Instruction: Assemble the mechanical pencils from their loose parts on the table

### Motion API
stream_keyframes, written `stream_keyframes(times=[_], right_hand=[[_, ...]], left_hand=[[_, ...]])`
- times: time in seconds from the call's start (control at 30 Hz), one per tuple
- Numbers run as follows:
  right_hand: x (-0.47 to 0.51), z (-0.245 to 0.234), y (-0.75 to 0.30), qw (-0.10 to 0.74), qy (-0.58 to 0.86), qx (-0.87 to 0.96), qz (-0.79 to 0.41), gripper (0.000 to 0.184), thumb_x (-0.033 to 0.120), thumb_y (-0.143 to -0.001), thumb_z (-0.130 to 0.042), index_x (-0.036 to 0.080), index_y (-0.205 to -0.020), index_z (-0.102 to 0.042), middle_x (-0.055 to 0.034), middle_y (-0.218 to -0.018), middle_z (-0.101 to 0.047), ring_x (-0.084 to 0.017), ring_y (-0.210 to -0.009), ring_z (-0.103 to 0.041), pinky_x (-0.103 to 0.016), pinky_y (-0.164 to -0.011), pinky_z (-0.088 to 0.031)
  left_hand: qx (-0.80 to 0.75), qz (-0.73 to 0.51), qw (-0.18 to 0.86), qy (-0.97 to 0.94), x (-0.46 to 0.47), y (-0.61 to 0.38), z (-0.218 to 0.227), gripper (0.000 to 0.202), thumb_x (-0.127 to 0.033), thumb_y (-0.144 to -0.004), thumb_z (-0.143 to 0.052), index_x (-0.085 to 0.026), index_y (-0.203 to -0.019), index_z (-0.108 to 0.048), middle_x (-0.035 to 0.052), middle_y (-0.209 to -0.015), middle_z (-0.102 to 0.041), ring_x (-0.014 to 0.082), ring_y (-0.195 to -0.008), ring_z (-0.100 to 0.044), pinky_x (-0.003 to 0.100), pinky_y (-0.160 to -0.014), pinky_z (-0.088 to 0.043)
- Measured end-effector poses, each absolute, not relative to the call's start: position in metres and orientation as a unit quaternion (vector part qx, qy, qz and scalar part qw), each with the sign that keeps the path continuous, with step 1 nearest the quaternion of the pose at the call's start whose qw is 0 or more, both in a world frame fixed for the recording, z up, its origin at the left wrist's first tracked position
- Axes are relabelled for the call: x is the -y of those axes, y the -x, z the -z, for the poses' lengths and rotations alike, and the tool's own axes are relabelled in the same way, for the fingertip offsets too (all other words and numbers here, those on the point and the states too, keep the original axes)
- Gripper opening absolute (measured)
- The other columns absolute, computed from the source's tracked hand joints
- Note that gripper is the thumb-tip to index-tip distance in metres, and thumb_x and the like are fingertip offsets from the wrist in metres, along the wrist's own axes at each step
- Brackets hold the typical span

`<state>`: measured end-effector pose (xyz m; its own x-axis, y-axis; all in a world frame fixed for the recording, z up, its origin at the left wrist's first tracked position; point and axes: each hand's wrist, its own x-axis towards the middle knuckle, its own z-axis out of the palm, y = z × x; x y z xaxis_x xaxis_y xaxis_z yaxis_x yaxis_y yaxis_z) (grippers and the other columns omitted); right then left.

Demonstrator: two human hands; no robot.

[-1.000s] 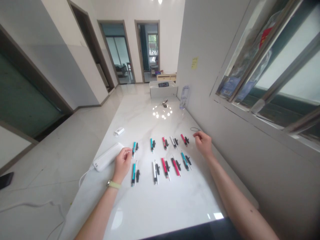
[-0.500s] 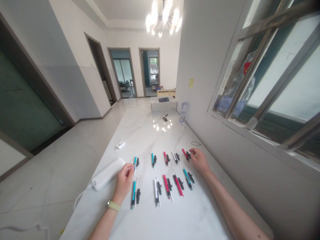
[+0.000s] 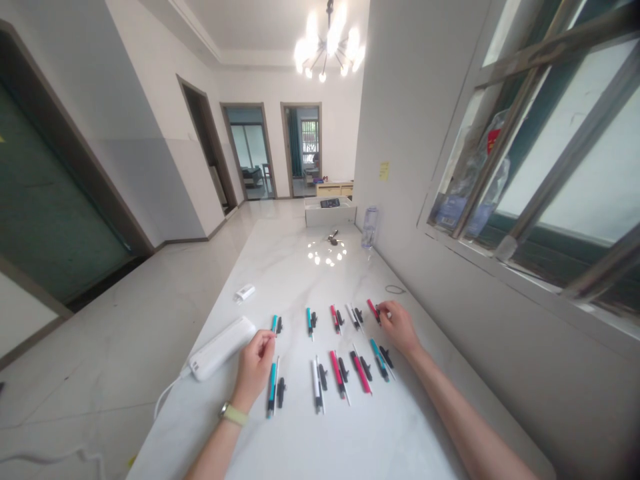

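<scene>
Head: dark device (image 3: 330,203) atop white box (image 3: 330,215)

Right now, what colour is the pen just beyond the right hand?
The pen beside the right hand is pinkish red; the head view shows it best.

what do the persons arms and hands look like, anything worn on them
Both forearms are bare, with no sleeves or gloves in view. The left hand has a pale yellow-green strap at the wrist, with a small metallic-looking case, probably a watch or fitness band. The right hand shows no band or ring.
</scene>
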<state>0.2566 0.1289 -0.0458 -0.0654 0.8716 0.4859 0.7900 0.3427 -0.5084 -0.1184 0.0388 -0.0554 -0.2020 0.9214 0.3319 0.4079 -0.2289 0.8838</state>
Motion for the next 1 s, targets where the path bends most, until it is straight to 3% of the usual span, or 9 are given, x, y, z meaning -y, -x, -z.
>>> stream_keyframes(times=[0.3, 0.57, 0.87, 1.0], right_hand=[[-0.113, 0.031, -0.236, 0.322, 0.504, 0.799, -0.058, 0.019, 0.024, -0.091, -0.05, 0.02, -0.087, -0.068, -0.0083, -0.094, -0.064, -0.023, -0.096, -0.055, -0.034, -0.09, -0.041], [-0.111, 0.026, -0.201, 0.237, 0.469, 0.85, -0.022, 0.019, 0.024, -0.091, -0.053, 0.023, -0.088, -0.073, -0.0082, -0.124, -0.057, -0.027, -0.116, -0.045, -0.046, -0.103, -0.03], [-0.111, 0.033, -0.196, 0.182, 0.493, 0.851, -0.019, 0.025, 0.025, -0.092, -0.05, 0.028, -0.096, -0.075, -0.0075, -0.135, -0.052, -0.029, -0.123, -0.037, -0.05, -0.103, -0.026], [-0.117, 0.03, -0.204, 0.2, 0.515, 0.833, -0.023, 0.027, 0.025, -0.092, -0.047, 0.025, -0.095, -0.074, -0.0084, -0.133, -0.053, -0.029, -0.122, -0.039, -0.046, -0.098, -0.03]], left_hand=[[-0.587, -0.491, 0.204, -0.61, -0.041, 0.116, 0.049, 0.018, -0.033, -0.088, -0.049, -0.018, -0.09, -0.06, -0.0028, -0.062, -0.052, 0.0128, -0.054, -0.047, 0.021, -0.052, -0.034], [-0.57, -0.462, 0.182, -0.654, -0.04, 0.111, 0.046, 0.014, -0.027, -0.089, -0.047, -0.019, -0.089, -0.059, -0.0057, -0.057, -0.043, 0.0118, -0.051, -0.043, 0.021, -0.053, -0.033], [-0.568, -0.463, 0.186, -0.654, -0.039, 0.11, 0.044, 0.014, -0.027, -0.089, -0.047, -0.019, -0.089, -0.059, -0.0059, -0.057, -0.042, 0.0117, -0.051, -0.043, 0.021, -0.053, -0.032], [-0.57, -0.463, 0.189, -0.651, -0.038, 0.111, 0.044, 0.015, -0.028, -0.089, -0.047, -0.019, -0.089, -0.059, -0.0054, -0.057, -0.044, 0.0121, -0.052, -0.044, 0.021, -0.053, -0.032]])
